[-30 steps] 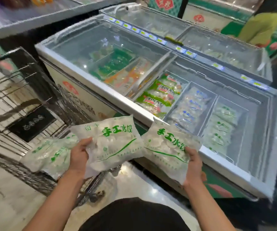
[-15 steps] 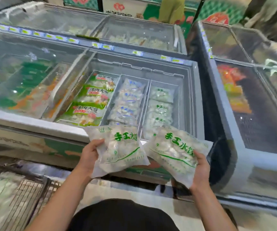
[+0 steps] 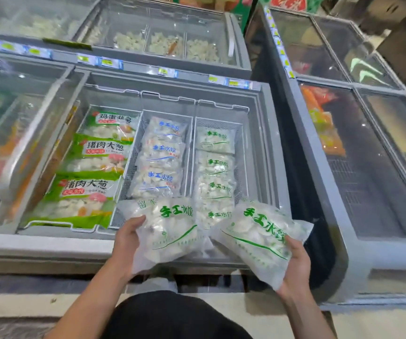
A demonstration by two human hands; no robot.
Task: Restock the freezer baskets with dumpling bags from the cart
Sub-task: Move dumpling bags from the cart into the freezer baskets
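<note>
Hands: left [image 3: 126,241] grips dumpling bag [image 3: 170,231], right [image 3: 295,267] grips another (green print) [image 3: 258,238], over freezer [image 3: 50,245].

Shop, frozen-food aisle: glass-lidded chest freezers [image 3: 358,148] in rows, price labels [image 3: 229,82] along rims, wire baskets [image 3: 218,123] stocked with packaged dumpling bags [image 3: 215,140].

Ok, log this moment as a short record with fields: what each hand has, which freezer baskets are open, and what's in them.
left hand: holds left bag with green print
right hand: holds right bag with green print
bag position: both above the freezer's front rim
left basket: green-labelled packs
middle basket: blue-print bags
right basket: green-print bags, matching the held ones
</note>
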